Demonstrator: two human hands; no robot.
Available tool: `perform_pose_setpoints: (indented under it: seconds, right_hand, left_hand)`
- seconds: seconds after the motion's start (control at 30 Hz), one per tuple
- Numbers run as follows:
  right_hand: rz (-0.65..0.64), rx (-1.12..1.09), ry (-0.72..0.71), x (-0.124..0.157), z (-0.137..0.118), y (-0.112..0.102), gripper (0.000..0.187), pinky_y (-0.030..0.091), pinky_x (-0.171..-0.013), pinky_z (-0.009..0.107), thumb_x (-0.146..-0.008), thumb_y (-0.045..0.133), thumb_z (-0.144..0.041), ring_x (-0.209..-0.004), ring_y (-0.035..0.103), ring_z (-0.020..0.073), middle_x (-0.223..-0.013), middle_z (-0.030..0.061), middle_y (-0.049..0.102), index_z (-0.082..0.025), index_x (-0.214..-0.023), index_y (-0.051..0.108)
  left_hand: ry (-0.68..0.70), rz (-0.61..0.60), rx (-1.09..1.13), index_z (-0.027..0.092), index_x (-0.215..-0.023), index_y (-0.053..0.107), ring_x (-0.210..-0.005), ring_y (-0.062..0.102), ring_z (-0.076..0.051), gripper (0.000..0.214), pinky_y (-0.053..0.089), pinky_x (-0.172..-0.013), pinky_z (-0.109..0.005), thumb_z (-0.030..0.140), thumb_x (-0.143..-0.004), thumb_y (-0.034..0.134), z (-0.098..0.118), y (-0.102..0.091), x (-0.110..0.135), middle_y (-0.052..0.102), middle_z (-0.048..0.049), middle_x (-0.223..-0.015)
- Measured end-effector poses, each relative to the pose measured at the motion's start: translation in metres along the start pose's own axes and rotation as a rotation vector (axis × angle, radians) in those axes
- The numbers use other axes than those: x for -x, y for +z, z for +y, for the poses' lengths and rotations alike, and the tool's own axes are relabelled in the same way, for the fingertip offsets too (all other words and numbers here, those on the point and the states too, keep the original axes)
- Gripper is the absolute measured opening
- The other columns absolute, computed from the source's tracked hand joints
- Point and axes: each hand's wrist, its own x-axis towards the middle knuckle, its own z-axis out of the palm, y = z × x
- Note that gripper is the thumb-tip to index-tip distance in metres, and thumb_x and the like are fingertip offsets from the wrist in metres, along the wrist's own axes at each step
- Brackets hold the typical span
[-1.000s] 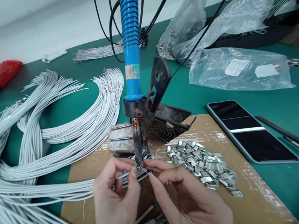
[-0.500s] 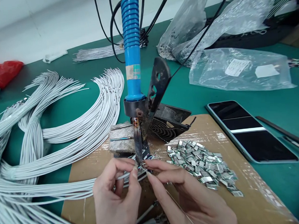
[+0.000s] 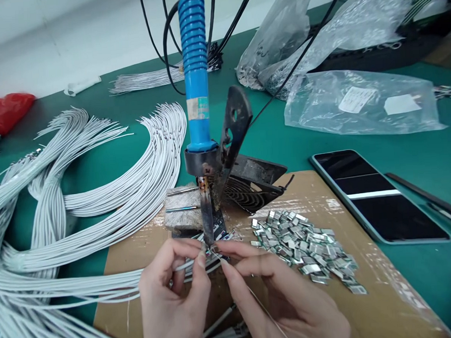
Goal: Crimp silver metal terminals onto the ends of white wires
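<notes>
- Our left hand (image 3: 172, 303) has its grip shut, thumb and forefinger pinched on a white wire (image 3: 185, 265) close to its end. The wire's long axis runs roughly level, off to the left toward the wire bundle (image 3: 80, 222).
- Our right hand (image 3: 293, 306) is also pinched shut, on a thin strand (image 3: 263, 311) that slants from the fingertips down to the lower right.
- The two grips meet at one spot, just below the iron tip (image 3: 208, 225). The iron (image 3: 195, 75) stands upright in its stand (image 3: 238, 118), tip down, so the tip lies just above and beyond our fingertips, about equally near to both hands.
- We cannot tell whether anything small sits between the fingertips.
- The clip pile (image 3: 305, 250) lies on the cardboard (image 3: 368, 292) just right of the right hand, the nearer one.
</notes>
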Motion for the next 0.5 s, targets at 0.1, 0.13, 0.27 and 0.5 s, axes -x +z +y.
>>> perform_pose_setpoints:
  seconds: [0.1,0.13,0.27,0.5]
  right_hand:
    - [-0.010,-0.003,0.038,0.002,-0.002,0.002,0.018,0.064,-0.066,0.020,-0.091,0.077,-0.022,-0.091,0.084,0.0216,-0.106,0.0051,0.085,-0.026,-0.075,0.072]
    - [-0.014,-0.007,0.048,0.002,-0.002,0.002,0.018,0.064,-0.065,0.019,-0.092,0.076,-0.022,-0.093,0.084,0.0218,-0.107,0.0053,0.085,-0.025,-0.075,0.072]
    - [0.066,0.053,0.068,0.001,0.003,-0.006,0.013,0.065,-0.073,0.022,-0.092,0.076,-0.029,-0.090,0.082,0.0214,-0.099,0.0056,0.083,-0.026,-0.081,0.072]
    - [0.164,-0.343,0.205,-0.018,0.039,-0.093,0.049,0.070,-0.079,0.032,-0.099,0.057,-0.062,-0.081,0.082,0.0241,-0.088,0.0099,0.086,-0.028,-0.092,0.090]
  left_hand:
    - [-0.026,-0.019,0.014,0.024,-0.070,0.068,-0.080,0.075,-0.017,0.015,0.057,-0.062,-0.016,0.022,-0.084,0.071,0.001,0.000,0.000,0.078,-0.0009,-0.082]
    - [-0.035,-0.029,0.027,0.024,-0.070,0.068,-0.079,0.075,-0.017,0.015,0.056,-0.061,-0.016,0.022,-0.084,0.071,0.001,0.000,0.000,0.077,-0.0010,-0.081]
    - [-0.077,-0.034,0.039,0.024,-0.069,0.068,-0.079,0.074,-0.018,0.015,0.058,-0.063,-0.018,0.024,-0.083,0.073,-0.002,0.000,0.001,0.077,-0.0025,-0.085]
    - [-0.082,-0.109,0.003,0.024,-0.068,0.070,-0.080,0.072,-0.018,0.015,0.048,-0.053,-0.016,0.027,-0.082,0.073,-0.015,-0.003,0.019,0.075,-0.0039,-0.085]
